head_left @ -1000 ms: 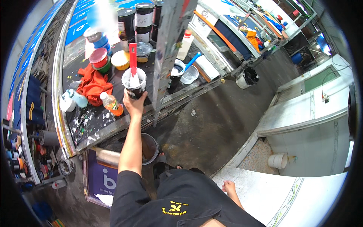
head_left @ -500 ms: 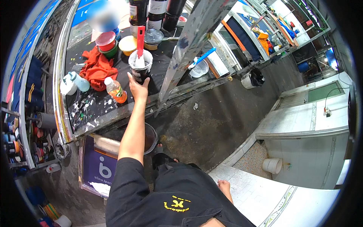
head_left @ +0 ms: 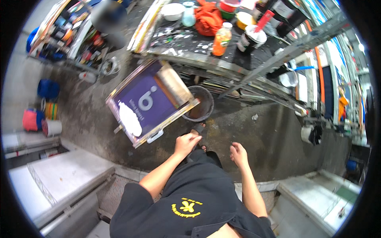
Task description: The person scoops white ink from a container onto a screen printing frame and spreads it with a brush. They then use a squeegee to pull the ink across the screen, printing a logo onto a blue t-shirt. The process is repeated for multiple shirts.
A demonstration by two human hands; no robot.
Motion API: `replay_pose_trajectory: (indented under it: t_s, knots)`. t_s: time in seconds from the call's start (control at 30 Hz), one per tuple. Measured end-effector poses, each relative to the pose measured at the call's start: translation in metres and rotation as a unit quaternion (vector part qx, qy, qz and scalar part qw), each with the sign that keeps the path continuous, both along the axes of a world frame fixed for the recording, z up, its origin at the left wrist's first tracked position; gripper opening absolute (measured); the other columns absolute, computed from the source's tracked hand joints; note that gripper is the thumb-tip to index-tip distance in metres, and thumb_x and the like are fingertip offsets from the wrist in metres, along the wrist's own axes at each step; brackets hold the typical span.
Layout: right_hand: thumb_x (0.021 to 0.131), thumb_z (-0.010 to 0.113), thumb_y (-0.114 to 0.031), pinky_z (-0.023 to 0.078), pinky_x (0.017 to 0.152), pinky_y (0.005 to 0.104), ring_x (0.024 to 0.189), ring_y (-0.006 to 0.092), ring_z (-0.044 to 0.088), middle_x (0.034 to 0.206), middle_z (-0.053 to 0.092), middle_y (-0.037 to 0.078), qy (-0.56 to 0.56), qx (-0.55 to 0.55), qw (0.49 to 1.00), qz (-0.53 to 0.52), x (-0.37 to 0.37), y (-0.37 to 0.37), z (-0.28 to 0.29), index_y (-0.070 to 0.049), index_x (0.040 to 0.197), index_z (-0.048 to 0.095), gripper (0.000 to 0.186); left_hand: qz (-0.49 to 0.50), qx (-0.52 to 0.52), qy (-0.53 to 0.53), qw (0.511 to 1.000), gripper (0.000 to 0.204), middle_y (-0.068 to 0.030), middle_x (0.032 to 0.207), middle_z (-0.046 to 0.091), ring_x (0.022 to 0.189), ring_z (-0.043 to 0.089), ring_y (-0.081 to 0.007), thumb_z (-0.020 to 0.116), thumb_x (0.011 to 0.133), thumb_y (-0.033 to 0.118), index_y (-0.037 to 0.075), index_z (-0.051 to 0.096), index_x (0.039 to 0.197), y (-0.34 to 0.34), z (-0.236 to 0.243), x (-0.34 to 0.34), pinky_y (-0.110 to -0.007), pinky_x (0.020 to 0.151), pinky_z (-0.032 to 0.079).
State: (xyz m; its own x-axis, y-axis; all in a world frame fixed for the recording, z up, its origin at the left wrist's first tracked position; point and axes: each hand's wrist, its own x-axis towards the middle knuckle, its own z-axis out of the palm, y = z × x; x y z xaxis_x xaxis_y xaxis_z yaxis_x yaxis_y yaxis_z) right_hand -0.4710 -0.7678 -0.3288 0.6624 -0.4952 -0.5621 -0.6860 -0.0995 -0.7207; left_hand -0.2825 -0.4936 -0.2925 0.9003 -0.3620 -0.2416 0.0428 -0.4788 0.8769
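Note:
My left hand [head_left: 187, 143] hangs in front of my body with its fingers curled in together, and no object shows in it. To the right my right hand [head_left: 239, 154] hangs loosely bent, thumb and fingers a little apart, holding nothing. Ahead of my left hand, a purple screen-printing frame [head_left: 147, 99] with a white patch stands slanted beside a dark round bucket [head_left: 199, 104]. On the bench beyond are a plastic cup of dark paint [head_left: 245, 43] with a red-handled spatula [head_left: 265, 20] in it, and a bottle of orange drink [head_left: 221, 40].
A red cloth [head_left: 208, 19], a pale blue bottle [head_left: 189, 15] and paint tubs lie on the paint-spotted bench [head_left: 178, 37]. A slanting metal post [head_left: 285, 51] rises at its front right. A lined bin [head_left: 311, 135] stands right; low white tiled walls [head_left: 75, 170] are behind me.
My left hand has let go of the paint cup and come back to my body. The view has swung left, bringing the purple frame fully into sight; my right hand shows more.

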Motion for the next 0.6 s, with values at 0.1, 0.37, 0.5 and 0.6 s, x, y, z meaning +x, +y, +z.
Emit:
replay_pose_trajectory:
  t_s: [0.1, 0.37, 0.5, 0.6]
  knots:
    - [0.103, 0.075, -0.028, 0.056, 0.061, 0.0331, 0.070, 0.0166, 0.069, 0.093, 0.072, 0.010, -0.015, 0.049, 0.989, 0.137, 0.093, 0.028, -0.010, 0.001, 0.139, 0.063, 0.048, 0.113, 0.186, 0.015, 0.976, 0.060, -0.0155, 0.063, 0.064, 0.055, 0.059, -0.0203, 0.077, 0.097, 0.053, 0.000, 0.068, 0.072, 0.123, -0.014, -0.065, -0.041, 0.057, 0.047]
    - [0.090, 0.084, -0.038, 0.049, 0.111, 0.0500, 0.133, 0.0453, 0.058, 0.144, 0.058, 0.029, -0.168, -0.214, 0.937, 0.221, 0.278, 0.129, -0.015, 0.002, 0.153, 0.049, 0.082, 0.250, 0.349, 0.278, 0.859, 0.064, -0.0175, 0.081, 0.077, 0.080, 0.077, -0.0295, 0.062, 0.103, 0.062, 0.001, 0.079, 0.091, 0.396, -0.042, -0.321, -0.046, 0.076, 0.057]
    - [0.086, 0.088, -0.037, 0.047, 0.116, 0.0506, 0.138, 0.0453, 0.055, 0.150, 0.055, 0.028, -0.152, -0.328, 0.918, 0.166, 0.323, 0.140, -0.027, 0.005, 0.154, 0.045, 0.091, 0.308, 0.309, 0.384, 0.814, 0.050, -0.0053, 0.068, 0.067, 0.053, 0.059, -0.0203, 0.075, 0.100, 0.048, 0.000, 0.077, 0.086, 0.453, -0.029, -0.355, -0.040, 0.052, 0.047]
    - [0.082, 0.091, -0.038, 0.050, 0.112, 0.0510, 0.134, 0.0436, 0.059, 0.146, 0.060, 0.025, -0.117, -0.372, 0.899, 0.198, 0.348, 0.142, -0.042, -0.002, 0.155, 0.047, 0.092, 0.360, 0.210, 0.354, 0.837, 0.035, 0.0010, 0.068, 0.063, 0.056, 0.055, -0.0108, 0.079, 0.100, 0.038, 0.003, 0.078, 0.098, 0.490, -0.031, -0.331, -0.031, 0.054, 0.045]
